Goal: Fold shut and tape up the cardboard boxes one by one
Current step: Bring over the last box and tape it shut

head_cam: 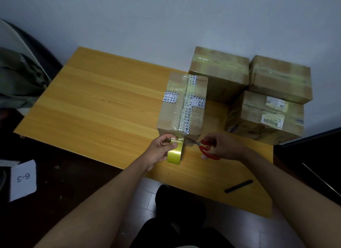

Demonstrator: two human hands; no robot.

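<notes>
A closed cardboard box (171,114) with printed and clear tape along its top stands near the table's front edge. My left hand (160,150) grips a yellowish tape roll (175,154) just in front of the box, and a strip of tape runs from the roll up onto the box's front face. My right hand (221,146) holds red-handled scissors (204,146) whose blades point left and reach the tape strip between roll and box.
Three more taped cardboard boxes (219,68) (280,78) (265,116) stand at the right rear of the wooden table (96,103). A black flat stick (239,186) lies near the front right edge. A paper marked 6-3 (23,179) lies on the floor at left.
</notes>
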